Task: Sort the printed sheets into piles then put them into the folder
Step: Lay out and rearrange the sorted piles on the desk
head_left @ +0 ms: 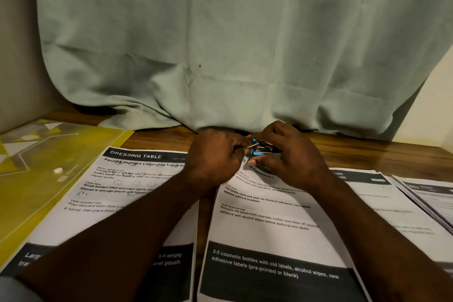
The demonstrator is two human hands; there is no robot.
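Note:
Printed sheets lie side by side on the wooden table. The left sheet [127,186] is headed "DRESSING TABLE". The middle sheet [267,225] is about cosmetic bottle labels. At the right lie two more piles [382,203] [431,198]. A yellow patterned folder [49,162] lies at the far left. My left hand [215,157] and my right hand [286,154] meet above the top edge of the middle sheet. Both pinch a small blue and black object [257,148]; what it is I cannot tell.
A pale green cloth [232,44] hangs behind the table and drapes onto its back edge. Bare wooden table [367,152] shows behind the right piles. A wall stands at the left.

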